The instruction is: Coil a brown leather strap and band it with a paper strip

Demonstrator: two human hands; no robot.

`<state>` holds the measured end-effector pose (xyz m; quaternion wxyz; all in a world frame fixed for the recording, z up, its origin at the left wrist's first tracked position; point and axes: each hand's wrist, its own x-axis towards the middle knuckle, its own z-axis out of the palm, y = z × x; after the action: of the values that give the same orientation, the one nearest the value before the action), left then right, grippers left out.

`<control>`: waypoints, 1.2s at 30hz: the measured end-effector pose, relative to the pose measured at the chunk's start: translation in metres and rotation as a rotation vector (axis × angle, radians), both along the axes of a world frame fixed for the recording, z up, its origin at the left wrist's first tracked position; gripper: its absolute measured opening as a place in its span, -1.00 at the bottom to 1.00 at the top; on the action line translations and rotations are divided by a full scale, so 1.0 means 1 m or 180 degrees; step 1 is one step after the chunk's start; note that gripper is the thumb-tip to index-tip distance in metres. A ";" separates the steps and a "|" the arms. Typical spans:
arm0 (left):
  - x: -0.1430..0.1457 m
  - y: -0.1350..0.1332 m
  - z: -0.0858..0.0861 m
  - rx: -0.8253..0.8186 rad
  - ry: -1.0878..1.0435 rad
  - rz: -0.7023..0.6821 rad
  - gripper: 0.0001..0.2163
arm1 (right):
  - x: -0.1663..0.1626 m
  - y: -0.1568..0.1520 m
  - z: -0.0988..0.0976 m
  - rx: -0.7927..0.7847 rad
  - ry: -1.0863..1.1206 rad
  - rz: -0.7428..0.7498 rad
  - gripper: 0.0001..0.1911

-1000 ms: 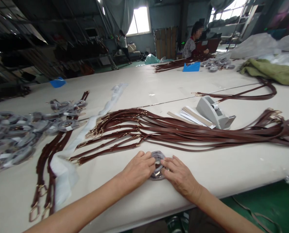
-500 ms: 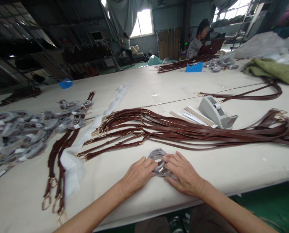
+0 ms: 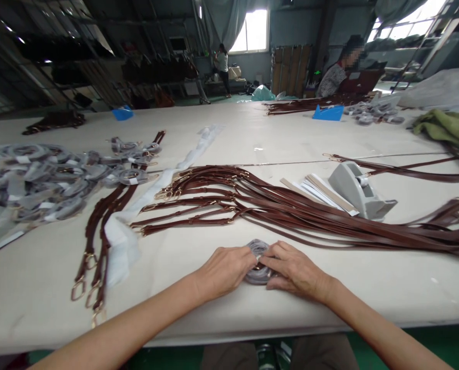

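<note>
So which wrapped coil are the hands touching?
The single coil between left hand and right hand, near the table's front edge; the other coils sit in the left pile or the far group, untouched.

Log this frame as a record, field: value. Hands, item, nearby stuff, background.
Item: grey-wrapped coil, on the table
Left hand: holding the coil's left side, fingers curled
Right hand: holding the coil's right side, fingertips toward its centre
Surface: pale table
Beyond hands: bundle of brown straps with gold-coloured metal ends
Behind bundle: grey tape dispenser, beside flat strips
Left side: pile of wrapped coils
Far right: green cloth
Background: two people, one in a patterned sleeve
</note>
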<state>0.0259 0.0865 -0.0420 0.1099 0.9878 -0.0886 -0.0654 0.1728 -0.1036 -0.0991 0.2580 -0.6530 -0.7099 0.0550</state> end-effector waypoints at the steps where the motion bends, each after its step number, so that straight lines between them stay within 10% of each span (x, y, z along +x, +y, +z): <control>1: 0.002 0.002 0.002 -0.0062 0.0002 0.0053 -0.83 | 0.001 0.001 0.002 -0.0053 0.0033 -0.0003 -0.48; 10: -0.011 -0.012 -0.001 0.0196 0.0099 0.0901 -0.62 | 0.000 0.014 0.007 -0.0144 -0.0011 -0.0061 -0.73; 20: -0.029 -0.051 -0.070 0.0622 0.0077 0.1163 -0.50 | -0.006 0.009 -0.007 0.0240 -0.0166 -0.0145 -0.63; 31: -0.024 -0.067 -0.066 0.1194 -0.0073 0.1243 -0.44 | -0.010 -0.002 -0.024 0.0526 -0.1039 -0.0332 -0.59; 36: -0.025 -0.066 -0.081 0.1222 -0.0551 0.1190 -0.45 | -0.004 0.008 -0.052 0.1449 -0.2192 -0.0379 -0.56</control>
<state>0.0010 0.0205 -0.1227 -0.0771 0.9917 0.1001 0.0250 0.1684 -0.0958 -0.1510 0.1461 -0.5994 -0.7098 -0.3400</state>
